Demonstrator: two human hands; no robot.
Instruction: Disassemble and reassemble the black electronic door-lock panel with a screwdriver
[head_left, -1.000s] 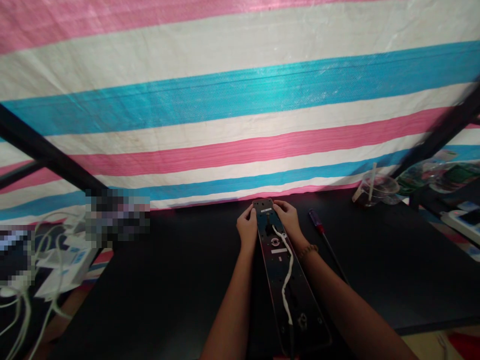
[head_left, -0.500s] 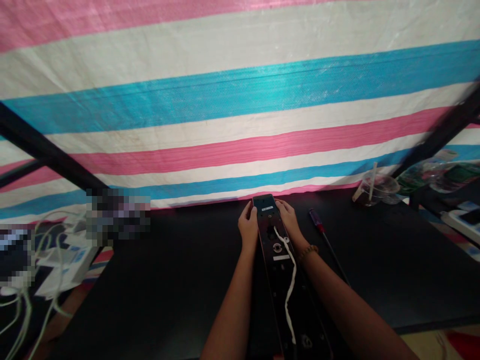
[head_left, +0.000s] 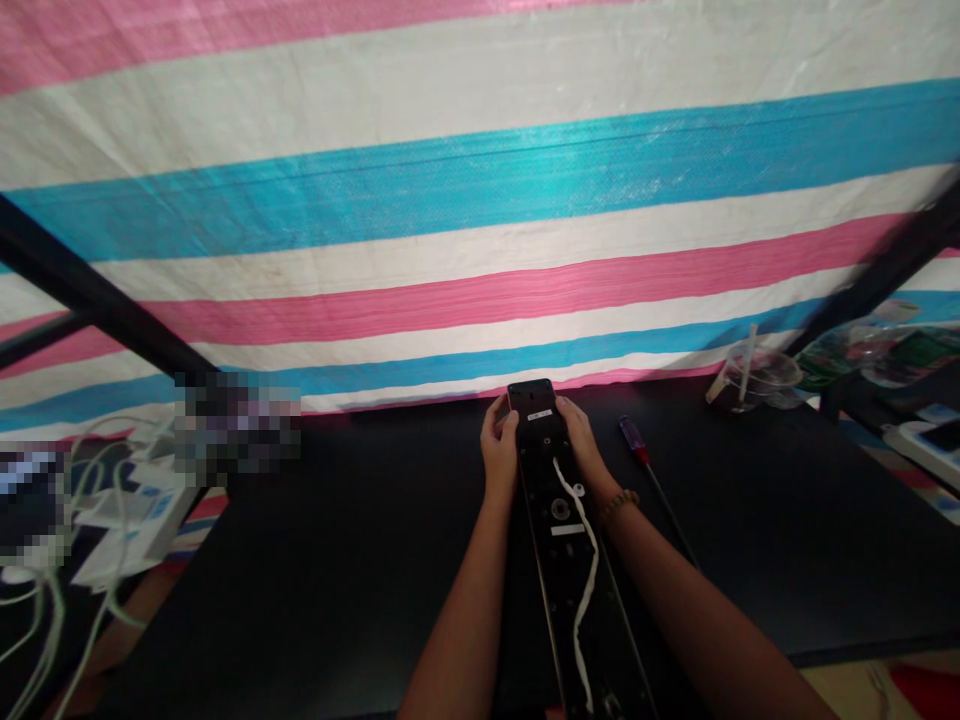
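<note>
A long, narrow black panel, perhaps part of an electronic device, points away from me over the dark table. Its upper face carries white labels, small screw holes and a round fitting. A white cable runs down along it. My left hand grips the far left edge, thumb on the side. On the opposite edge my right hand, with a beaded bracelet on the wrist, holds the panel too. Right of that hand lies a screwdriver with a purple and red handle and a long dark shaft. The panel's underside is hidden.
The black table reaches to a striped plastic sheet at the back. At right stand a clear plastic cup with a straw and crumpled plastic bags. Pale cables and white boxes lie at left. Dark frame bars slant on both sides.
The panel's far end has tilted and risen slightly, with both hands still on its edges. The screwdriver has stayed where it was.
</note>
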